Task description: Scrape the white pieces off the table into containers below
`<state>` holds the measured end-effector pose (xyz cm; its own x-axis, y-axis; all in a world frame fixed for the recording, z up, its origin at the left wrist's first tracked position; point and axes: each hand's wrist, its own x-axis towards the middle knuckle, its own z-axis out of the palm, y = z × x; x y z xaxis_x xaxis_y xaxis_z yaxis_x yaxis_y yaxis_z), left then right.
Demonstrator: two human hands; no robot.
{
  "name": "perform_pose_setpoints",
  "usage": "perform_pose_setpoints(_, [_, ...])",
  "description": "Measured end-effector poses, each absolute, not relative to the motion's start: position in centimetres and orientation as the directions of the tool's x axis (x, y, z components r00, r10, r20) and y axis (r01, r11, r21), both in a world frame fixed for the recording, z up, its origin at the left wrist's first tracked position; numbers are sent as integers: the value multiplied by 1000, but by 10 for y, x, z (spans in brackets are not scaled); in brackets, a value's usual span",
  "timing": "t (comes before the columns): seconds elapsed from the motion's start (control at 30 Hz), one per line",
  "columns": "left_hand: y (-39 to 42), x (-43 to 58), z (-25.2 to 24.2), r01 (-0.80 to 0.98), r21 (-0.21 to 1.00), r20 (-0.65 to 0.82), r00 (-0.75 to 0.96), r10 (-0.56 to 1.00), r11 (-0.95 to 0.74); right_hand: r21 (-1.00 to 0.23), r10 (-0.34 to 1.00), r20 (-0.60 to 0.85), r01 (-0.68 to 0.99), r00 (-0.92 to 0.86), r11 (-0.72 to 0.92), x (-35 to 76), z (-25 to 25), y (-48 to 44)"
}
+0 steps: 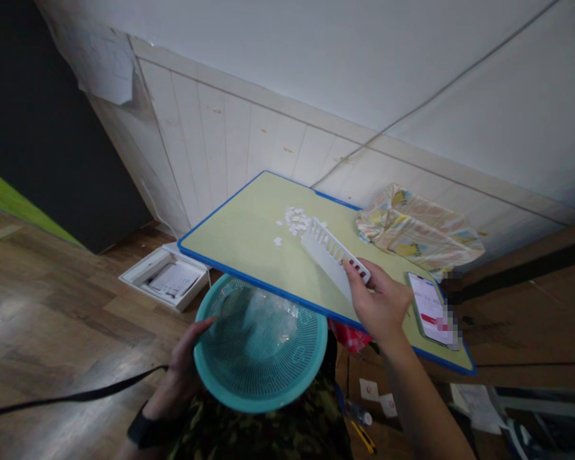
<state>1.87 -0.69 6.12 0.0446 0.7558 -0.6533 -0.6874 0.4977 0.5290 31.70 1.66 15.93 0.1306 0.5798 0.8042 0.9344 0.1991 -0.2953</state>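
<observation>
My left hand (191, 351) grips the rim of a round teal plastic colander (261, 390), its thumb over the edge. The colander sits just below the table's near edge, with clear, shiny plastic-looking material (268, 319) inside. In my right hand (383, 300) is a white slotted plastic basket (328, 259), tilted on its side over the table (234, 230). The basket's far end is beside a small heap of torn white paper pieces (297, 220). A few scraps lie apart from the heap.
A patterned cloth-covered basket (416, 223) stands at the table's back right, near a lit phone (431, 310). On the wooden floor at left is an open white box (165, 278). A plastic bottle (359, 414) and yellow cutter (364, 437) lie below. A cable (412, 112) crosses the wall.
</observation>
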Motion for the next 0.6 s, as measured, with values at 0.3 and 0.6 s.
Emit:
perform_pose_setpoints(0.3, [-5,16,62,-678,523,-666,53,744,517,-192,581,814,944,-1,270,310,151,45])
perform_pose_setpoints(0.6, [-4,13,48,-671,563,-632,26,775,482,-210,613,790,936,-9,284,308,157,22])
